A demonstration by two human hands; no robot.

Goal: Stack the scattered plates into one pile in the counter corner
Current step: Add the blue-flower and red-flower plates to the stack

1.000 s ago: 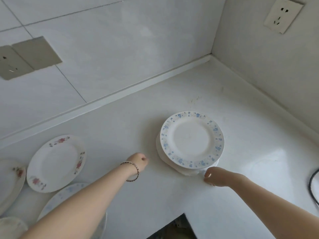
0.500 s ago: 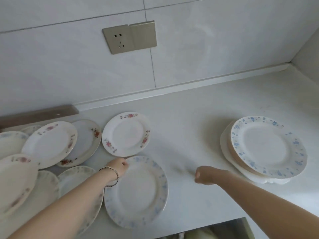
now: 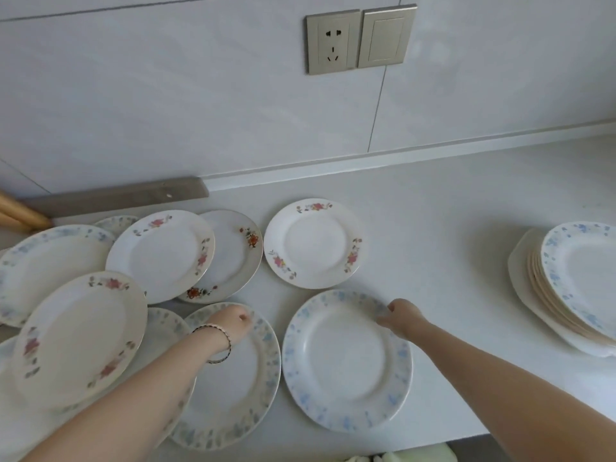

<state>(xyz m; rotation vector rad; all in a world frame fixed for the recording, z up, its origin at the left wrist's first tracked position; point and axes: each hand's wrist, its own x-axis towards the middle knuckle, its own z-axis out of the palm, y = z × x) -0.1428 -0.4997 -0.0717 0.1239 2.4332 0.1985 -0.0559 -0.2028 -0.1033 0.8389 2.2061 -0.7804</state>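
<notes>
The right hand (image 3: 398, 316) is reaching over the far right rim of a blue-flowered plate (image 3: 346, 360) lying flat on the counter (image 3: 450, 201); its fingers are curled at the rim, touching it, but whether they are actually gripping the plate cannot be told. The left hand (image 3: 233, 323), wearing a bracelet (image 3: 218, 341), is resting loosely curled on the far rim of a grey-leaf plate (image 3: 233, 391) just beside the blue one, and a firm hold is not visible there either. A pink-flowered plate (image 3: 313, 243) is lying just behind both. More plates are overlapping one another at the left. The pile (image 3: 566, 281) is sitting well apart at the right edge, topped by another blue-flowered plate. A socket (image 3: 333, 41) is showing on the wall.
</notes>
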